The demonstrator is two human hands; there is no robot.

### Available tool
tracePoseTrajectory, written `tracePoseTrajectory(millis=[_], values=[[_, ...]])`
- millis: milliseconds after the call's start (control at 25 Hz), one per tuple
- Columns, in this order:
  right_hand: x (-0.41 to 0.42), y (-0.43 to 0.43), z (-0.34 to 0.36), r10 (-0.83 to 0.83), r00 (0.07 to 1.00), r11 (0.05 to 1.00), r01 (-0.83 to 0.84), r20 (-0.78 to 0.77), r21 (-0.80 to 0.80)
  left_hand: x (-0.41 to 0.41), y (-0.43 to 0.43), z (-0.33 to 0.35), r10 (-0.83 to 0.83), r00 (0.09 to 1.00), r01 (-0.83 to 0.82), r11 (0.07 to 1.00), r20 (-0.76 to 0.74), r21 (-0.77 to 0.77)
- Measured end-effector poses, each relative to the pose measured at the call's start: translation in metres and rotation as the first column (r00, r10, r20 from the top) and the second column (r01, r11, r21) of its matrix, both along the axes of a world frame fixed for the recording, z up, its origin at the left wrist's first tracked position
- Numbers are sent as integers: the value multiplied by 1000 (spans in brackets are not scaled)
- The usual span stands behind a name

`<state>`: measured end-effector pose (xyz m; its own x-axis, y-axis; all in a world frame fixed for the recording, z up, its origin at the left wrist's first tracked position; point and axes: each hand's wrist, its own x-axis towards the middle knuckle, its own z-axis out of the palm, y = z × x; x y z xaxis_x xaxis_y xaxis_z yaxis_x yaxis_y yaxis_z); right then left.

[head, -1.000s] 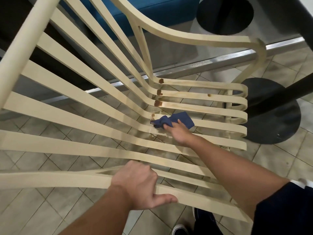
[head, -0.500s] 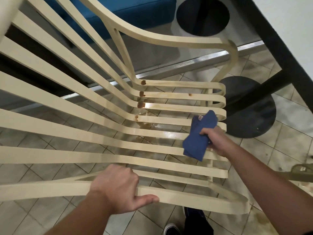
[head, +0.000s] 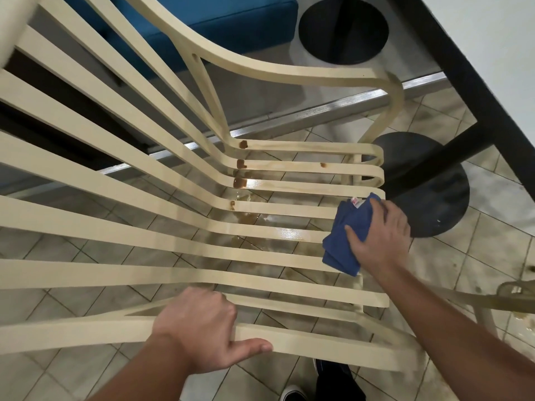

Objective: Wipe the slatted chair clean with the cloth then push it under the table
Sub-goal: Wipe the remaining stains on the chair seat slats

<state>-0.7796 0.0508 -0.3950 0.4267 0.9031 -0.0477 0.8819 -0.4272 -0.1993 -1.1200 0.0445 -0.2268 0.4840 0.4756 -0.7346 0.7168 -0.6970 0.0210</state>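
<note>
While the left hand (head: pixel 199 325) curls round the near rail of the slatted chair (head: pixel 144 235), thumb laid along the rail's lower edge, the right hand (head: pixel 379 235) lies flat on the blue cloth (head: pixel 341 244). Its fingers and thumb are spread, pressing the cloth onto the front ends of the middle seat slats. Brown stains (head: pixel 240 183) sit at the bend where the seat turns up into the back, on the far slats. From the cloth they lie to the left and further from the person. Each slat runs lengthwise from that bend straight out to the front end. My judgement is that the wipe should travel along one slat at a time, not across the gaps. The right hand is plainly the nearer one to the stains. The left, well apart from them, serves better as a brace. At the right stands the white worktop (head: pixel 492 39), its round black base (head: pixel 434 183) just beyond the seat's front ends.
</note>
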Motion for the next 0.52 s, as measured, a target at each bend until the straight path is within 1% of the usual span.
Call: tracePoseTrajectory(millis=[80, 160, 240, 400, 520], values=[[0, -3, -18, 134, 987, 983, -122, 84, -138, 0, 0, 0, 2, 1000, -2, 1000, 5, -5], [2, -6, -32, 208, 973, 958, -183, 95, -223, 0, 1, 1, 3, 1000, -3, 1000, 8, -10], [-4, 1, -32, 246, 966, 946, -220, 84, -240, 0, 1, 1, 11, 1000, -10, 1000, 16, -21], [-29, 24, -31, 387, 918, 904, -359, 86, -233, 0, 1, 1, 35, 999, -33, 999, 39, -42], [-63, 55, -26, 433, 899, 863, -395, 60, -315, -2, 2, 1, 34, 998, -31, 998, 53, -51]])
